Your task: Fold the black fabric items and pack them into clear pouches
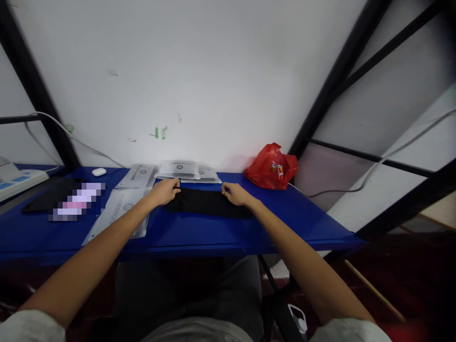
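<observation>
A folded black cloth [203,202] lies lengthwise on the blue table in front of me. My left hand [167,191] pinches its far edge near the left end. Farther right, my right hand [235,194] is closed on the same far edge, thumb and fingers together. Between the hands the cloth looks flat, and its right end passes beneath my right wrist. Whether it is a garment or a plain piece of fabric I cannot tell.
Frosted plastic bags [124,209] with printing lie left of the cloth, and several filled ones [178,168] rest along the wall. A red plastic bag [271,167] stands back right. A white earbud case [99,172] and a power strip [23,183] are at left.
</observation>
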Available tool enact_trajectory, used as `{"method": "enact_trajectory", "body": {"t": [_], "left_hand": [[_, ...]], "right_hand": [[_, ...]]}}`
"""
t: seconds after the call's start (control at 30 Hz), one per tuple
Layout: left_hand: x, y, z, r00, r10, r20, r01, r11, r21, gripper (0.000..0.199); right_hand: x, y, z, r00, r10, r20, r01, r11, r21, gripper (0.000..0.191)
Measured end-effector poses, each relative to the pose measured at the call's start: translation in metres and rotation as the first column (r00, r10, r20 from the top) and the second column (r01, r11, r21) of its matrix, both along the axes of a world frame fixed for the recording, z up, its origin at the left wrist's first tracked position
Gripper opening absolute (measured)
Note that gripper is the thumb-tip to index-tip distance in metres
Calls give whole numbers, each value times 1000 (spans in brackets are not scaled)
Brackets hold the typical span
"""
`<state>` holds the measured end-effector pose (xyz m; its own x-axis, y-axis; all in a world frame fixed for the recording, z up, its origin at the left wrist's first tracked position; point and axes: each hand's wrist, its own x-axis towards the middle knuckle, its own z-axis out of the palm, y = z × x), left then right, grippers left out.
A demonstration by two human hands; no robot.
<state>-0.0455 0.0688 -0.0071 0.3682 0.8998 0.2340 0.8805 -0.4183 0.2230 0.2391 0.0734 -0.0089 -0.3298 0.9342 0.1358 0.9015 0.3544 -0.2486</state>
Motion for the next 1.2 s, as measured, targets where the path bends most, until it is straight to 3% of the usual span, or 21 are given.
{"method": "enact_trajectory", "body": {"t": [0.13,0.23,0.33,0.47,0.6,0.77,0.87,1.0,1.1,1.2], "left_hand": [[0,-12,15,996,-12,88,0,991,132,15],[-9,-36,32,979,-87,184,48,978,203,18],[-23,-64,45,945,-198,259,176,979,106,25],[-31,-82,38,935,-152,319,172,984,-36,31],[-24,-77,6,975,-127,184,146,985,-95,35],[-17,-73,-21,983,-181,35,184,974,-133,42],[-18,-74,-25,983,-181,-7,178,974,-138,43],[-16,-68,-25,984,-164,-63,154,978,-138,42],[-9,-55,-25,985,-133,-106,119,984,-132,41],[0,-39,-23,984,-76,-159,61,993,-99,39]], "right_hand": [[2,-10,18,998,-15,-53,24,985,171,15],[6,-40,35,992,47,-117,-9,953,302,13],[11,-81,47,976,187,-114,-152,953,264,8],[9,-113,46,971,136,-197,-79,959,273,16],[0,-104,29,979,101,-179,-46,956,290,23],[-9,-90,10,994,101,47,-104,992,68,37],[-10,-93,3,982,126,140,-124,992,-23,40],[-9,-90,-3,981,81,179,-75,996,-38,43],[-8,-74,-1,980,40,193,-31,998,-46,46],[-8,-47,4,981,88,173,-75,994,-80,57]]}}
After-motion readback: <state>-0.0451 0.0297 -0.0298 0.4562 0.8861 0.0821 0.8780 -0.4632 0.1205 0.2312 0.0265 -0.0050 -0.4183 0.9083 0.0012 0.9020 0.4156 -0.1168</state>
